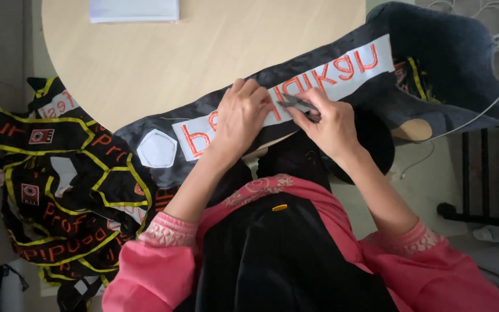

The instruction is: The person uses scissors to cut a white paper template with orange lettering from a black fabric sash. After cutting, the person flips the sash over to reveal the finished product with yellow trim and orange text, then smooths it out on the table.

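pressing flat, the left hand [239, 118] lies fingers spread on the white paper strip with orange stitched letters [295, 92], holding nothing. the strip lies across a dark fabric sash [215, 110] on the round pale wooden desk [163, 63]. the right hand [333, 124] has its grip closed on small dark scissors [298, 104] at the strip's edge. a heap of black sashes with yellow trim [59, 185] lies to the left.

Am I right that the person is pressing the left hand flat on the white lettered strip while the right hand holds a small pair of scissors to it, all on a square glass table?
Not quite: the head view shows a round, light wooden table, not a square glass one. The rest holds: the left hand presses on the white lettered strip, and the right hand holds small scissors to it.
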